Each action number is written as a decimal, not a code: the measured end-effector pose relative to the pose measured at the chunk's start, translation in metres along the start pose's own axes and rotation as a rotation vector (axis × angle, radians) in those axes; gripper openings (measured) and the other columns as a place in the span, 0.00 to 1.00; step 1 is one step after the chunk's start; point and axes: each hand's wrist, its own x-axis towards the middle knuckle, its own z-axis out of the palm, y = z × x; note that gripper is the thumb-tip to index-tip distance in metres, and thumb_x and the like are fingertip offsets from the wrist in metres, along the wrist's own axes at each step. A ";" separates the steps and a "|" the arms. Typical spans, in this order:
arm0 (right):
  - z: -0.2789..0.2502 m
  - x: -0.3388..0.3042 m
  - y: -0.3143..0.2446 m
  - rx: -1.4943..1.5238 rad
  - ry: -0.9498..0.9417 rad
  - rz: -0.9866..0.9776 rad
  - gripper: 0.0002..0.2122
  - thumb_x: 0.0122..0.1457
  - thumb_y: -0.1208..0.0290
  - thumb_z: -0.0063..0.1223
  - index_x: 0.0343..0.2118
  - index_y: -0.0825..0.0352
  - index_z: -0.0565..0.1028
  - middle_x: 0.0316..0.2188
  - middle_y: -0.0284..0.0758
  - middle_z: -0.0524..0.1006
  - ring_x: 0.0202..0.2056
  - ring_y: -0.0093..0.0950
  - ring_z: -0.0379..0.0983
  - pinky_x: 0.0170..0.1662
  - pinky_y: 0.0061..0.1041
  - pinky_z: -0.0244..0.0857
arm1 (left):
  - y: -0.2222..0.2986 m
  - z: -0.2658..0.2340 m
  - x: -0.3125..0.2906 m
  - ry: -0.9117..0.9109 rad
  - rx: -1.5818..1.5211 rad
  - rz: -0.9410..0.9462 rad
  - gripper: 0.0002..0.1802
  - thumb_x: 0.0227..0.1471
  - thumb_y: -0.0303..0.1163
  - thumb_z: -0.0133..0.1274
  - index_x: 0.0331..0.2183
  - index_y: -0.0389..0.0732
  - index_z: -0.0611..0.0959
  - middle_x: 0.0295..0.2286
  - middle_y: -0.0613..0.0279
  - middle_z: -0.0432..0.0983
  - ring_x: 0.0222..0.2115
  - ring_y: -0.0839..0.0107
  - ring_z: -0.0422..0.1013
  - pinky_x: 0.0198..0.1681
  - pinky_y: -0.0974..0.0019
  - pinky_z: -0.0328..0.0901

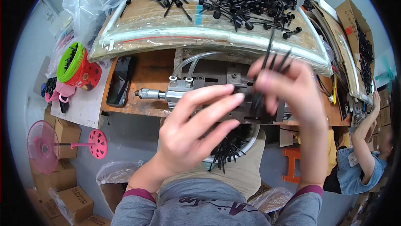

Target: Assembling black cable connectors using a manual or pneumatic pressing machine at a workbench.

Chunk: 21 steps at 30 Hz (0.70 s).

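Observation:
My left hand (194,119) reaches over a metal clamping fixture with its fingers stretched out and apart. Its fingertips are close to a small black part at the fixture; whether they touch it I cannot tell. My right hand (292,86), smeared by motion, is closed around several thin black plastic stems (271,61) that point up and away from me. Beneath both hands lies the fixture, with a silver air cylinder (177,94) at its left and clear air hoses (190,61) curving out of it. On my lap rests a round basin (252,142) with many black stemmed pieces.
A plastic-wrapped cardboard tray (167,31) heaped with black stemmed pieces spans the far side. At left are a phone (121,81), a red and green bucket (85,73) and a pink fan (44,146). Another person (359,163) works at far right, near an orange stool (291,165).

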 end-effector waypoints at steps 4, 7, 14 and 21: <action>0.016 -0.039 0.051 0.185 -0.131 0.240 0.08 0.50 0.78 0.65 0.32 0.73 0.78 0.23 0.31 0.78 0.18 0.16 0.72 0.19 0.14 0.65 | -0.008 0.012 -0.017 -0.215 -0.135 -0.035 0.25 0.30 0.33 0.70 0.38 0.40 0.86 0.37 0.60 0.78 0.33 0.67 0.74 0.36 0.67 0.70; 0.014 -0.055 0.071 0.240 -0.196 0.242 0.05 0.50 0.80 0.64 0.26 0.72 0.77 0.21 0.30 0.76 0.19 0.16 0.73 0.21 0.15 0.64 | -0.009 0.017 -0.031 -0.287 -0.289 -0.141 0.22 0.31 0.32 0.69 0.36 0.42 0.87 0.33 0.62 0.77 0.30 0.71 0.73 0.31 0.70 0.70; 0.016 -0.070 0.084 0.292 -0.220 0.224 0.03 0.53 0.82 0.60 0.28 0.74 0.76 0.26 0.34 0.77 0.22 0.18 0.74 0.22 0.16 0.66 | -0.017 0.018 -0.042 -0.346 -0.305 -0.094 0.16 0.36 0.26 0.66 0.34 0.38 0.86 0.35 0.58 0.76 0.32 0.67 0.74 0.37 0.66 0.71; 0.020 -0.087 0.083 0.307 0.069 0.144 0.03 0.53 0.83 0.59 0.27 0.74 0.74 0.26 0.36 0.76 0.20 0.17 0.71 0.21 0.13 0.64 | -0.019 0.039 -0.056 -0.355 0.111 -0.044 0.16 0.41 0.24 0.61 0.37 0.33 0.81 0.48 0.49 0.73 0.38 0.59 0.75 0.43 0.60 0.71</action>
